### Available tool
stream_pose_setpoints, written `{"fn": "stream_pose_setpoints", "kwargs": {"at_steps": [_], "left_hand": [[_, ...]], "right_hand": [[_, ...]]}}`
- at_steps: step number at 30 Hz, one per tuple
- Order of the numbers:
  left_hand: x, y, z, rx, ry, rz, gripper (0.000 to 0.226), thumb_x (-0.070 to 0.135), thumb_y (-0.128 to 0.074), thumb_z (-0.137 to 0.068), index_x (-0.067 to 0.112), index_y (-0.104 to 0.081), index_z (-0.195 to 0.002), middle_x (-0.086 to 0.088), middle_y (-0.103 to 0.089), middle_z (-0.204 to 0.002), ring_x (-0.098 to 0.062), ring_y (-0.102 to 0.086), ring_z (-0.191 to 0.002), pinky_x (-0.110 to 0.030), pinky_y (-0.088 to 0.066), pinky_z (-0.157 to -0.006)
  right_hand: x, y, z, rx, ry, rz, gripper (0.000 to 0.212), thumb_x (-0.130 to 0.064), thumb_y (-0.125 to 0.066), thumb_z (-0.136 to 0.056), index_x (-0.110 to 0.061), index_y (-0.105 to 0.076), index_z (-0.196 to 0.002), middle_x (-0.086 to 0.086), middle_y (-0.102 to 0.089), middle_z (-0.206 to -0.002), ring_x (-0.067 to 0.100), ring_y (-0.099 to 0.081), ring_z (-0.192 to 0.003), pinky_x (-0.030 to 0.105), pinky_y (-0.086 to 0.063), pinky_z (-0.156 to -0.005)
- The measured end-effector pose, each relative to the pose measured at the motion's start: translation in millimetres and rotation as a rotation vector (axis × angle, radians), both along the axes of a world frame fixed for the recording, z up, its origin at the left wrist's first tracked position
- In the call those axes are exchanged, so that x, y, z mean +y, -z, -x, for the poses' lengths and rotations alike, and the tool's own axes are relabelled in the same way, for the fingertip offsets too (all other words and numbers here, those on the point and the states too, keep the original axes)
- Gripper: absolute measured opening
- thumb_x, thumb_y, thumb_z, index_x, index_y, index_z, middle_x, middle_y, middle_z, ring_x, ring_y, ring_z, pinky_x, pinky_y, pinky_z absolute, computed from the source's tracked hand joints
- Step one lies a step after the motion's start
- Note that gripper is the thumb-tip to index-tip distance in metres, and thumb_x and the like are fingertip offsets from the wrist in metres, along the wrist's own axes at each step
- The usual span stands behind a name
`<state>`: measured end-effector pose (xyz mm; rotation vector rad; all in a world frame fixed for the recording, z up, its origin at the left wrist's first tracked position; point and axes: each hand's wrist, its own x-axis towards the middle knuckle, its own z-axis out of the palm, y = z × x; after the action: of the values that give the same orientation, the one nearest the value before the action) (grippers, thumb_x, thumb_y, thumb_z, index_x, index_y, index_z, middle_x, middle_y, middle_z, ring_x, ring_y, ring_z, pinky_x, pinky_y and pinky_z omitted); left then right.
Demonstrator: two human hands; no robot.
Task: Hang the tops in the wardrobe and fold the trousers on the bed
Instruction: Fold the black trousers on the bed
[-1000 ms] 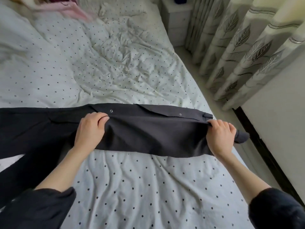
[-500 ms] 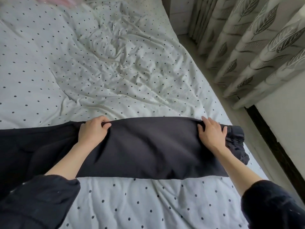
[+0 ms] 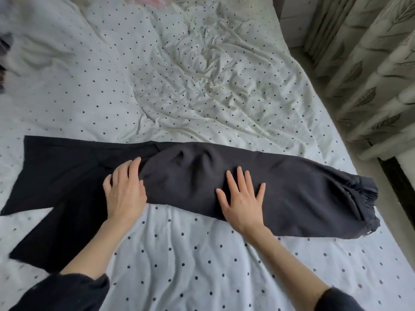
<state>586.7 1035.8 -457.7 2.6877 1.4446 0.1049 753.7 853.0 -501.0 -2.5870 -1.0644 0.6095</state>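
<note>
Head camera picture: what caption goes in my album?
Two flat hands, left and right, press dark trousers on a dotted bed.

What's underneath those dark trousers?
The dark trousers lie on the polka-dot bedsheet, which shows all around them. Both hands, left and right, rest flat on top. Anything beneath the cloth is hidden.
</note>
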Motion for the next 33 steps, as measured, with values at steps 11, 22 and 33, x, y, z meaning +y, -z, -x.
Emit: {"fn": "stream_pose_setpoints", "kwargs": {"at_steps": [11, 22, 33], "left_hand": [[-19, 7, 151, 0.074, -0.207, 0.181, 0.044, 0.016, -0.064, -0.085, 0.016, -0.049, -0.127, -0.005, -0.049, -0.125, -0.024, -0.05, -0.111, -0.035, -0.044, -0.081], [149, -60, 231, 0.111, 0.025, 0.598, 0.016, 0.018, -0.056, -0.084, 0.026, -0.068, -0.092, 0.002, -0.069, -0.091, -0.02, -0.063, -0.091, -0.039, -0.053, -0.082], [288, -101, 181, 0.117, 0.162, 0.126, 0.024, 0.029, -0.049, -0.096, 0.018, -0.062, -0.113, -0.006, -0.063, -0.112, -0.027, -0.052, -0.109, -0.038, -0.03, -0.094]], "right_hand": [[82, -45, 147, -0.074, -0.387, -0.292, 0.055, -0.013, -0.05, -0.093, -0.02, -0.034, -0.145, 0.002, -0.047, -0.136, 0.02, -0.041, -0.128, 0.039, -0.023, -0.11], [188, -74, 214, -0.46, -0.423, -0.168, 0.008, -0.005, -0.076, -0.072, -0.007, -0.073, -0.079, 0.011, -0.069, -0.099, 0.032, -0.061, -0.109, 0.066, -0.029, -0.1], [286, -94, 169, -0.398, -0.132, -0.038, 0.023, -0.021, -0.044, -0.096, -0.012, -0.062, -0.107, 0.004, -0.064, -0.108, 0.026, -0.053, -0.108, 0.038, -0.027, -0.097]]}}
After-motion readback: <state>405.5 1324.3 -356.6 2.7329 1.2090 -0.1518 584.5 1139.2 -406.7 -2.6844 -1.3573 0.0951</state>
